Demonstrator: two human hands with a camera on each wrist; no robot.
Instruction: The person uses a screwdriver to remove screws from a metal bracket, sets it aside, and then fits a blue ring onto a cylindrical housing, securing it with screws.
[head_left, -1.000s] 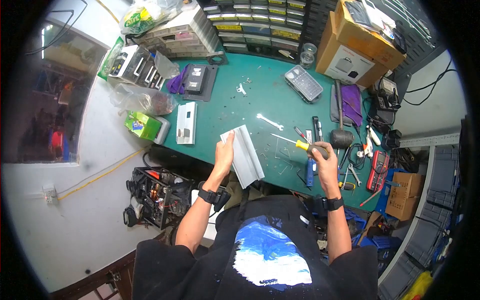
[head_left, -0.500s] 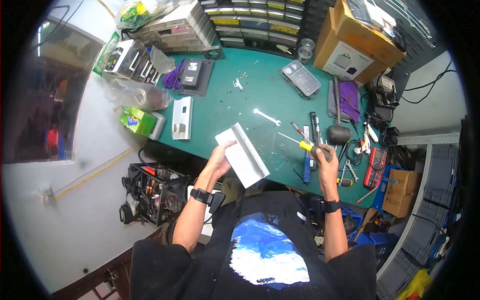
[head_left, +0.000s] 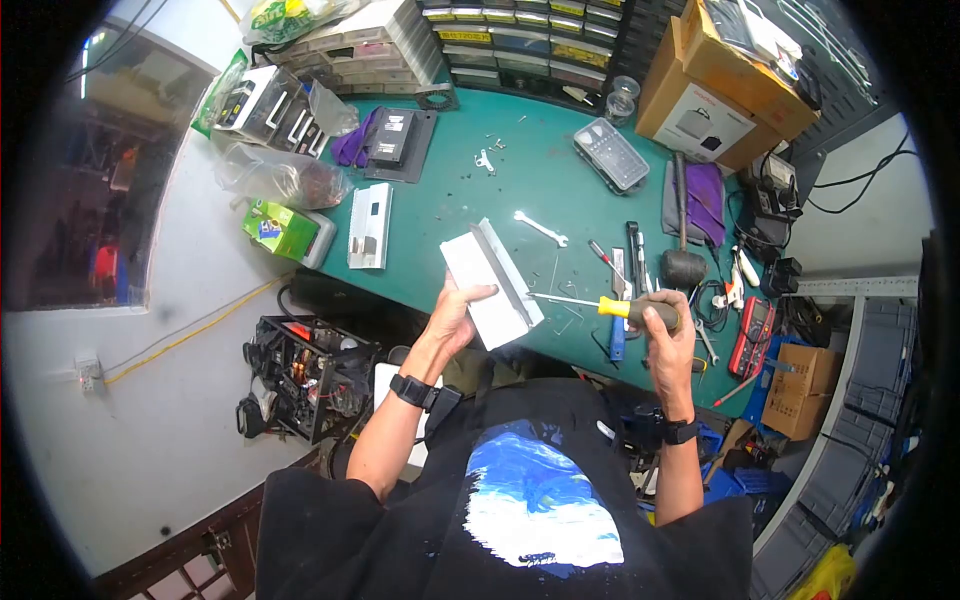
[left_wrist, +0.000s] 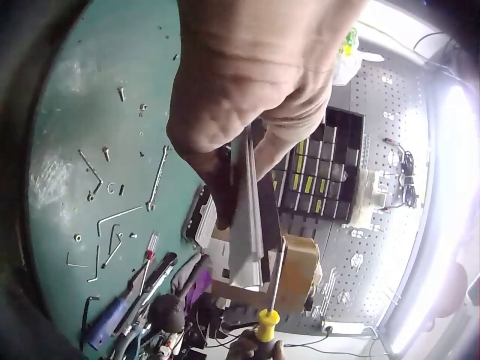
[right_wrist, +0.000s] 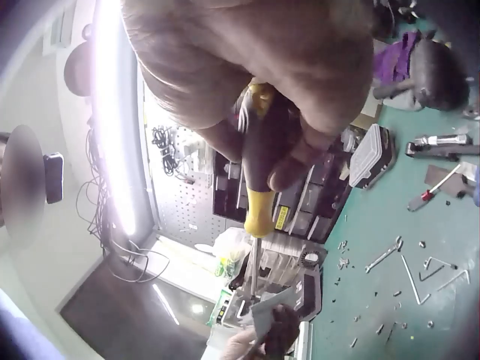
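My left hand (head_left: 455, 318) grips a pale metal plate with a raised ridge (head_left: 490, 285), its thumb lying on the flat face. The plate is tilted near the table's front edge. In my right hand (head_left: 668, 340) is a screwdriver (head_left: 614, 307) with a yellow and dark handle, fingers curled round it. Its shaft points left, and the tip is at the plate's right edge in the head view. In the left wrist view the shaft (left_wrist: 278, 276) reaches the plate's end (left_wrist: 246, 262); whether they touch I cannot tell.
A second metal piece (head_left: 370, 226) lies at the table's left. Wrench (head_left: 541, 229), hex keys and small screws are scattered on the green table (head_left: 440, 200). At the right lie a mallet (head_left: 684, 268), blue-handled tool (head_left: 618, 340) and red multimeter (head_left: 752, 336). A clear case (head_left: 611, 156) stands further back.
The screwdriver has moved left to the plate's edge and its shaft lies closer to level. The plate has moved slightly up in the head view, still in my left hand.
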